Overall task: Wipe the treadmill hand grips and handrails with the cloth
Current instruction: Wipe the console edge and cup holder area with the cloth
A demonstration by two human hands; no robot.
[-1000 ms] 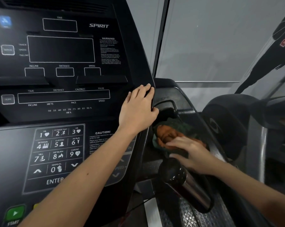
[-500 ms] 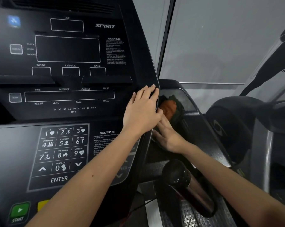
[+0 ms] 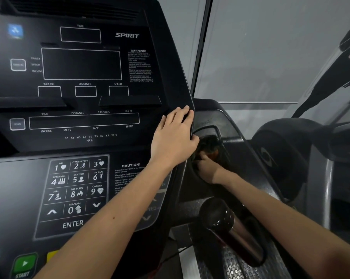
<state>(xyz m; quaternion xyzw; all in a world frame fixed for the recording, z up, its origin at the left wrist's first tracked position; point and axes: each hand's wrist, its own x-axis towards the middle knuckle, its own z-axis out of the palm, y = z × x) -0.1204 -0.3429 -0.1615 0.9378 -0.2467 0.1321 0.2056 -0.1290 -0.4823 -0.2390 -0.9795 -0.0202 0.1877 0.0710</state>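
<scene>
My left hand (image 3: 173, 137) rests on the right edge of the black Spirit console (image 3: 79, 121), fingers straight along the rim. Just right of it, my right hand (image 3: 207, 168) reaches into the dark recess of the right side rail (image 3: 244, 143). Its fingers curl into the dark green and orange cloth (image 3: 211, 144), which is mostly hidden in shadow and behind the console edge. A glossy dark cylindrical hand grip (image 3: 228, 230) sticks out below my right forearm, untouched.
The keypad (image 3: 75, 190) and the green start button (image 3: 24, 264) lie at lower left. A neighbouring machine's black shroud (image 3: 280, 156) and grey upright (image 3: 319, 190) stand close on the right. A grey wall with a dark figure graphic is behind.
My right hand carried the cloth up from the rail near the hand grip toward the console edge, then down into the recess. My left hand stayed on the console edge.
</scene>
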